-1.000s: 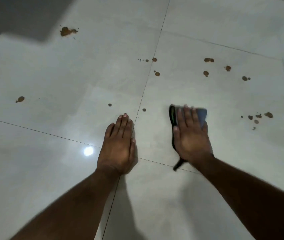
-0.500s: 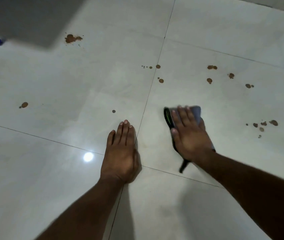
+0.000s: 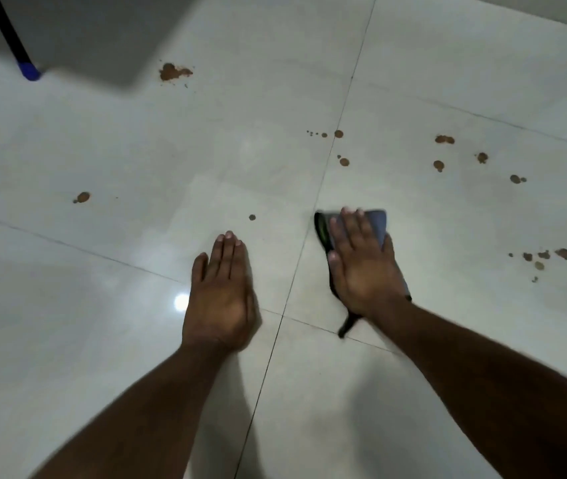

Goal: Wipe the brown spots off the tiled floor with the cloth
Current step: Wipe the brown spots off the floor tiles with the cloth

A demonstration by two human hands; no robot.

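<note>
Right hand (image 3: 366, 271) spread flat, fingers straight, pressing the cloth (image 3: 377, 224) onto the tiled floor (image 3: 102, 323) for wiping pressure; left hand (image 3: 221, 295) flat beside it, apparently as a brace; brown spots (image 3: 344, 162) ahead, still unwiped

Dim, flat indoor light; glossy tiled floor (image 3: 109, 340) shows one small round glare spot (image 3: 181, 302) by the left hand (image 3: 219, 299), plus soft pale sheen patches around it. Soft shadows fall toward the camera under both forearms, and a large grey shadow (image 3: 78, 32) covers the top-left corner. Overall soft with motion blur, worst on the right hand (image 3: 365, 267) and cloth (image 3: 377, 224); grout lines bow at the edges from the wide lens.
</note>
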